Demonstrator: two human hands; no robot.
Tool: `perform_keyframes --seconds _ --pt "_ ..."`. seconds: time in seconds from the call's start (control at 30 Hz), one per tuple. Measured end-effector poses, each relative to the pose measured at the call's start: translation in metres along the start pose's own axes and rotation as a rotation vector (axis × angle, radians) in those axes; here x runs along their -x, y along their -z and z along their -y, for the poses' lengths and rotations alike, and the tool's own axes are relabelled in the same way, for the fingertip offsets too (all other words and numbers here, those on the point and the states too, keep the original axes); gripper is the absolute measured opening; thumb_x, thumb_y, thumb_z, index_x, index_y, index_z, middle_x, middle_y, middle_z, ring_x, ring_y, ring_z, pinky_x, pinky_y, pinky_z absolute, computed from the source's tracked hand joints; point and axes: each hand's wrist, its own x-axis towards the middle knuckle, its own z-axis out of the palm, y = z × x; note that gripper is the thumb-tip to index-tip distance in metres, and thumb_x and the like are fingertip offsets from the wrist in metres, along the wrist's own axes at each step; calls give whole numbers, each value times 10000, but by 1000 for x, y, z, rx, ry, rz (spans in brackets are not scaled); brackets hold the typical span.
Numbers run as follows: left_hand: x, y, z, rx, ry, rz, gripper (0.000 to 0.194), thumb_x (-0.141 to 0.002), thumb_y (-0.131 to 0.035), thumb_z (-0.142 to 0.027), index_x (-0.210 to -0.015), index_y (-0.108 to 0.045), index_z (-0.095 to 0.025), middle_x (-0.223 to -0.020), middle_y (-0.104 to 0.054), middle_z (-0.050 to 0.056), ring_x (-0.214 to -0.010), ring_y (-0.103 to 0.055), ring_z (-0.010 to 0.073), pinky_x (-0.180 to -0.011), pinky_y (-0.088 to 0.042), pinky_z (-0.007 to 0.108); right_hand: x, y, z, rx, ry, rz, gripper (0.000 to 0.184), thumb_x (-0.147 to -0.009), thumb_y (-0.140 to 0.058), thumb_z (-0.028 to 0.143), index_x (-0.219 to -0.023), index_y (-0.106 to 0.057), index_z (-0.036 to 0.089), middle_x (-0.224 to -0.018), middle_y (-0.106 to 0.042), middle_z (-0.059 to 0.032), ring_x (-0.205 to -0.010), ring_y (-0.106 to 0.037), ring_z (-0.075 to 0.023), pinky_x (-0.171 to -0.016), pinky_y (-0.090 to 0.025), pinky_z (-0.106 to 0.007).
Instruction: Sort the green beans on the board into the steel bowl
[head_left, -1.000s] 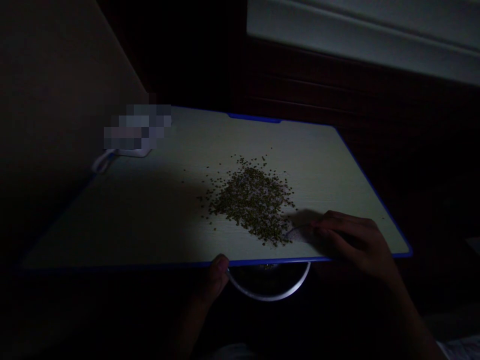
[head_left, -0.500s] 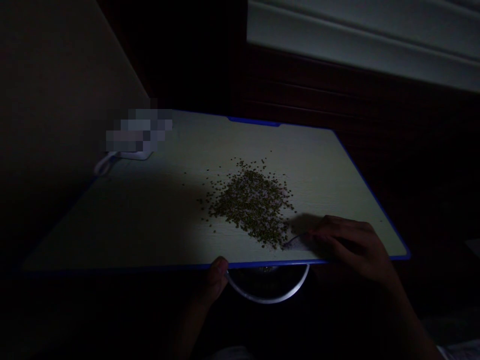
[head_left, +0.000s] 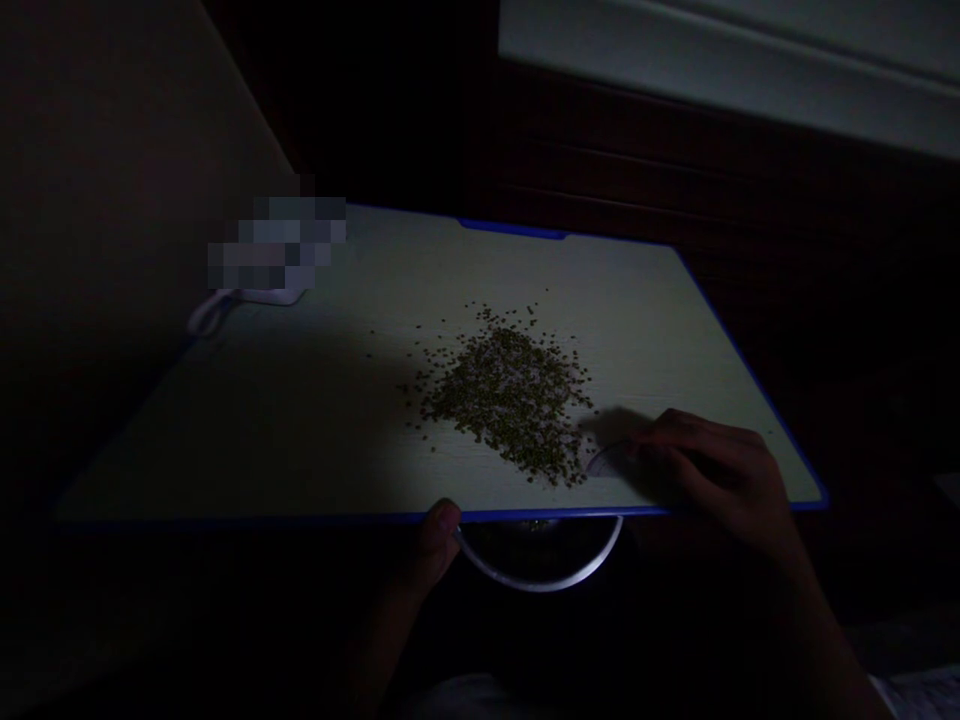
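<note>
A loose heap of small green beans (head_left: 510,390), mixed with paler grains, lies on a pale board (head_left: 615,290) with a blue rim. My right hand (head_left: 720,470) is closed on a thin, curved, spoon-like utensil (head_left: 606,455), whose tip is at the heap's near right edge. The dim light hides its exact shape. At the board's front edge, my left hand (head_left: 439,535) has its thumb over the blue rim; its other fingers are mostly hidden. Beside that hand, a round metal bowl (head_left: 544,587) shows from under the board's front edge, with some beans inside.
At the board's far left corner is a white object (head_left: 281,292) with a looped strap, partly blurred out. Beyond the board stands dark wooden panelling (head_left: 600,170) beneath a pale ledge (head_left: 712,80). A plain wall (head_left: 112,150) rises on the left.
My right hand and the utensil have shifted slightly right, drawing back from the heap's near edge. The whole view has moved a little; my left hand stays on the rim.
</note>
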Motion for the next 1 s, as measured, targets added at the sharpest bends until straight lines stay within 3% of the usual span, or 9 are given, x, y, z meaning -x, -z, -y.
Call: perform_keyframes --seconds 0.23,0.5,0.73,0.83,1.0 --pt "0 -3 -4 19 18 -2 420 -515 -705 -541 -445 -401 -261 -463 -447 -8 -496 -488 200 -565 -504 428 0 0 2 3 -8 23 197 -912 -568 146 -1015 -709 238 -858 -706 -31 -763 -646 -165 -637 -490 -312" --pt "1 -7 -7 30 31 27 401 -527 -696 -547 -447 -419 -269 -437 -430 2 -639 -582 284 -652 -524 471 -2 3 -1 -10 55 78 211 -908 -554 131 -1020 -706 225 -861 -726 -37 -758 -667 -166 -630 -503 -300" --pt "1 -6 -6 51 64 14 348 -514 -703 -547 -495 -515 -254 -448 -505 4 -562 -574 265 -610 -529 458 -1 2 -2 53 71 66 233 -900 -571 166 -1052 -733 235 -901 -766 -45 -791 -700 -193 -664 -542 -305" --pt "2 -8 -9 53 75 19 377 -498 -712 -532 -441 -460 -257 -428 -497 0 -507 -541 234 -599 -525 453 -1 2 -3 63 108 84 240 -894 -581 158 -1054 -737 248 -917 -779 -35 -800 -708 -196 -703 -554 -319" --pt "2 -8 -8 58 78 63 368 -520 -693 -552 -461 -469 -265 -435 -493 20 -657 -616 316 -683 -525 492 -2 3 -2 40 102 76 229 -891 -585 129 -1034 -730 236 -897 -768 -44 -805 -702 -196 -688 -548 -314"
